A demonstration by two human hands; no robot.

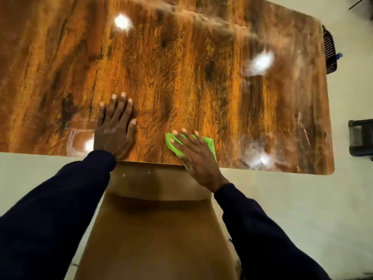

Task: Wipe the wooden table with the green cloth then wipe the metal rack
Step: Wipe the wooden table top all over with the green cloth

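Head view, the only one. Your right hand point(193, 156) lies flat on the green cloth point(209, 142), fingers straight and slightly fanned, pressing it down, not pinching it. The cloth sits bunched under the palm at the near edge of the wooden table point(181, 67), a little right of centre, with green showing past the fingers on both sides. Your left hand point(114, 128) is flat on bare wood beside it, fingers straight and close together, thumb out, holding nothing; it looks like a brace. Both sleeves point(50, 209) are dark. Hazy whitish smears point(222, 23) cross the far right of the top and more film shows near the right end, among glare spots from the ceiling lights. Judgement: the table wipe is in hand, not finished; the right side and far edge need passes, and whether the left part is clean cannot be told from its sheen. A dark gridded piece point(329, 51) hangs off the table's right end, probably the metal rack; it is well apart from both hands and nothing is on it, so that second step is not yet begun. A brown panel point(157, 229) runs beneath you, and a dark object point(361, 136) stands on the floor at right, too cropped to identify.
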